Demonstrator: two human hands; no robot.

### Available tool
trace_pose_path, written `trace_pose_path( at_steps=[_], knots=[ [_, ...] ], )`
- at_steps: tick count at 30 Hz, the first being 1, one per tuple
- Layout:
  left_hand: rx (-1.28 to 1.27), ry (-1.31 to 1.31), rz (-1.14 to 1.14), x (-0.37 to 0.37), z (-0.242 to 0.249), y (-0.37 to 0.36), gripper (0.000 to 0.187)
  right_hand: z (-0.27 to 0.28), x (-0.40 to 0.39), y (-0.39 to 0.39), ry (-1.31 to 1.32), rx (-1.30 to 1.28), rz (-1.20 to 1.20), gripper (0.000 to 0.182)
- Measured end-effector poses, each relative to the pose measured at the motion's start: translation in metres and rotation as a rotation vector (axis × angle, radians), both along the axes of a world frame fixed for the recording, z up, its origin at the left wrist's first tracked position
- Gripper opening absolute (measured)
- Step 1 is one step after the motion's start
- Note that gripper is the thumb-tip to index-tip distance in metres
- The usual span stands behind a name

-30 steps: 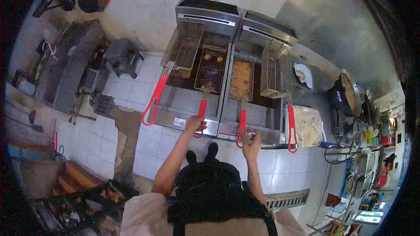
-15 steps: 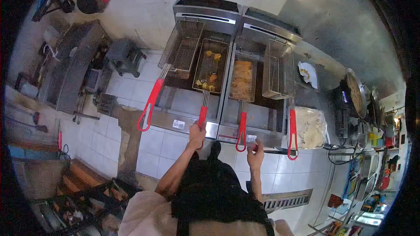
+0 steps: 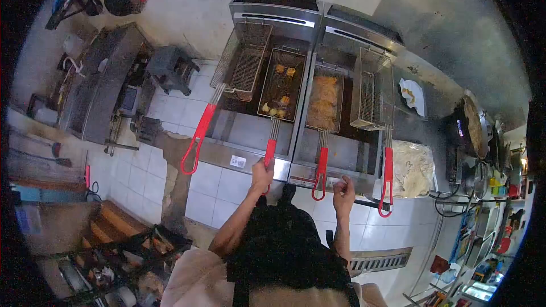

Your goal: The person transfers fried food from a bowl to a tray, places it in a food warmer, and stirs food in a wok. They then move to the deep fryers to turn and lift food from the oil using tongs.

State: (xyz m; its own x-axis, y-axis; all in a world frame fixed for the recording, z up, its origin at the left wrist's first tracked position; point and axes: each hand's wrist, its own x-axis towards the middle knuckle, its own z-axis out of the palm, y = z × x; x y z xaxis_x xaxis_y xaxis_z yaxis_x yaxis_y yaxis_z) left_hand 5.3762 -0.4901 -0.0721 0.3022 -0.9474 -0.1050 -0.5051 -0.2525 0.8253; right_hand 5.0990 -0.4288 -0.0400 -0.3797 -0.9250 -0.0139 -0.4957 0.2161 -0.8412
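Observation:
My left hand (image 3: 263,175) is closed around the red handle of a wire fryer basket (image 3: 264,82) in the left fryer. Several golden-brown fried pieces (image 3: 282,102) lie in that basket, some at its near end and some toward the far end. My right hand (image 3: 343,190) is held by the right fryer's front edge with fingers loosely curled, thumb apart, and nothing visible in it. Just left of it is the red handle (image 3: 321,165) of another basket, which it does not touch. That basket holds browned, breaded-looking pieces (image 3: 324,102).
Raised baskets hang at the left (image 3: 250,59) and right (image 3: 371,88), their red handles jutting past the fryer edge. A plastic-covered pale tray (image 3: 412,167) and a white paper (image 3: 412,95) sit to the right, before a large pan (image 3: 475,122). A grey stool (image 3: 170,71) stands left.
The camera view has shifted slightly, so the scene sits further right. My left hand stays on the basket handle. My right hand has moved slightly away from the neighbouring handle.

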Motion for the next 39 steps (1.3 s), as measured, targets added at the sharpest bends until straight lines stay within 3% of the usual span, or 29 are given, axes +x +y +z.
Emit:
trace_pose_path(
  at_steps=[3,8,11,12,15,17,18,21,24,27,30,33,37,39],
  knots=[
    [0.136,0.093,0.018,-0.001,0.004,-0.009,0.032,0.002,-0.001,-0.003,-0.018,0.053,0.018,0.034],
    [0.292,0.149,0.029,0.000,0.014,-0.026,0.033,-0.049,-0.008,-0.005,0.057,-0.016,0.098,0.033],
    [0.251,0.227,0.022,0.004,0.006,-0.031,0.033,-0.035,0.005,-0.017,-0.216,0.164,0.146,0.034],
    [0.240,0.261,0.022,0.004,0.017,-0.032,0.033,-0.001,0.015,-0.026,-0.223,0.163,0.219,0.031],
    [0.295,0.464,0.004,0.006,0.019,-0.032,0.033,-0.004,0.029,-0.035,-0.738,0.212,0.121,0.028],
    [0.309,0.495,-0.005,0.010,0.003,-0.029,0.033,-0.022,0.031,-0.042,-0.880,0.331,0.111,0.028],
    [0.342,0.634,-0.017,0.015,0.000,-0.025,0.029,-0.027,0.032,-0.044,-0.953,0.390,0.108,0.028],
    [0.131,0.489,0.029,0.030,-0.038,0.001,0.026,-0.023,0.035,-0.048,-1.243,0.500,0.086,0.025],
    [0.090,0.588,0.088,0.052,-0.013,0.036,0.027,-0.044,0.032,-0.070,-1.169,0.362,0.195,0.024],
    [0.069,0.681,0.143,0.087,-0.013,0.082,0.029,-0.019,0.040,-0.074,-0.995,0.367,0.204,0.025],
    [0.168,0.643,0.289,0.120,-0.017,0.117,0.030,-0.053,0.035,-0.057,-0.661,0.280,0.192,0.027],
    [0.236,0.702,0.427,0.152,-0.041,0.167,0.032,-0.027,0.040,-0.051,-0.887,0.365,0.160,0.027],
    [0.330,0.709,0.627,0.167,-0.055,0.210,0.035,0.013,0.034,-0.046,-0.855,0.317,0.253,0.026],
    [0.294,0.741,0.659,0.167,-0.071,0.228,0.034,-0.016,0.032,-0.042,-0.870,0.300,0.204,0.022]
  ],
)
